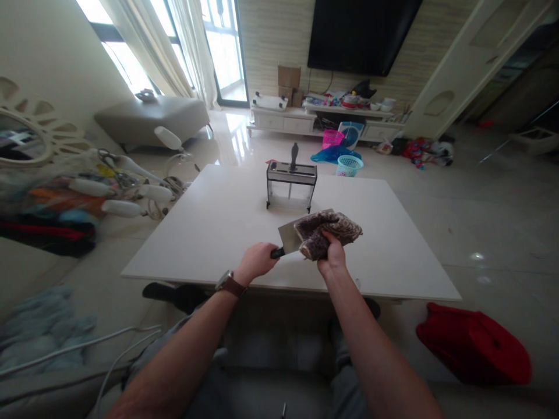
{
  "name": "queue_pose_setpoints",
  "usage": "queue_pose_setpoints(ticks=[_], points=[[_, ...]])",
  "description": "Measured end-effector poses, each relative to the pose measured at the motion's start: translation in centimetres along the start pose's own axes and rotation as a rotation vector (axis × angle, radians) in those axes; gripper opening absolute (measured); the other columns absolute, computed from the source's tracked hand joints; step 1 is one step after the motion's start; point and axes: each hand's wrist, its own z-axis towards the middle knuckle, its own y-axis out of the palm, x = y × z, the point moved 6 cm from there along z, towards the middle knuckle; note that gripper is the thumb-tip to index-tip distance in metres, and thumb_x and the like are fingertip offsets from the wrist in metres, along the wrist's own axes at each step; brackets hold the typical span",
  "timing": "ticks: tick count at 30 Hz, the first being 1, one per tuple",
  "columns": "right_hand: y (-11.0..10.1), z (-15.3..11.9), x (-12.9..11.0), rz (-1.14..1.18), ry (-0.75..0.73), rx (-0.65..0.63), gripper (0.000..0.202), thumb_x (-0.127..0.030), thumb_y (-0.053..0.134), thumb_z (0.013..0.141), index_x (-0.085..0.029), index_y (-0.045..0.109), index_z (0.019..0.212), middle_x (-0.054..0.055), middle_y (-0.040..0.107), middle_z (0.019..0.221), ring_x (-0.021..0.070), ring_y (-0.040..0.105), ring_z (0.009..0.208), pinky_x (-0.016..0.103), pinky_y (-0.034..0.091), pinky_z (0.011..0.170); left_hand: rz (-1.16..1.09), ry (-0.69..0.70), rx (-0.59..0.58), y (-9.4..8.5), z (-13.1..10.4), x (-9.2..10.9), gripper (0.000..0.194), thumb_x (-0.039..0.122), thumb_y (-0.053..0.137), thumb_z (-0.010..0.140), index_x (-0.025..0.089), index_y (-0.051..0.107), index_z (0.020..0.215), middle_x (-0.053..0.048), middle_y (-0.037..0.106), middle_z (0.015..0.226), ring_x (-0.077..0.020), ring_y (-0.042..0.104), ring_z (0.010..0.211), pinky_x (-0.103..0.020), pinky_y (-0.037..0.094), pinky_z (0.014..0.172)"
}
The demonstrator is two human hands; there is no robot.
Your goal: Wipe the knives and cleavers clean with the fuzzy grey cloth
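My left hand [257,262] is closed round the black handle of a cleaver [288,237], its broad metal blade pointing right over the white table. In my right hand [333,256] is a bunched brown patterned cloth [327,228]. The cloth lies against the blade and covers much of it. Beyond both hands, a knife rack [292,173] with a dark frame and see-through sides stands upright on the table. A black handle [294,156] sticks up out of its top.
The white table [209,233] spreads out in front of me. Past its far edge are a turquoise basket [348,166] and a pink basket [332,138] on the floor. A red stool or bag [476,343] sits at the lower right. A lamp with white shades [155,194] stands left.
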Motion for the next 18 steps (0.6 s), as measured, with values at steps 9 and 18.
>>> queue_pose_setpoints(ticks=[9, 18], points=[[1.2, -1.0, -3.9, -0.188, -0.141, -0.084, 0.040, -0.013, 0.087, 0.051, -0.015, 0.076, 0.090, 0.002, 0.081, 0.086, 0.0217, 0.074, 0.079, 0.034, 0.064, 0.070, 0.175, -0.060, 0.127, -4.1, 0.2, -3.4, 0.022, 0.021, 0.057, 0.082, 0.023, 0.079, 0.080, -0.012, 0.077, 0.082, -0.0274, 0.071, 0.085, -0.033, 0.040, 0.070], [1.3, -1.3, -4.1, -0.221, -0.201, -0.115, 0.042, -0.011, 0.086, 0.047, -0.014, 0.076, 0.087, 0.002, 0.079, 0.080, 0.0225, 0.072, 0.076, 0.037, 0.062, 0.071, 0.243, -0.014, 0.159, -4.8, -0.2, -3.7, 0.022, 0.025, 0.056, 0.082, 0.025, 0.078, 0.078, -0.011, 0.076, 0.082, -0.0286, 0.070, 0.085, -0.034, 0.039, 0.070]])
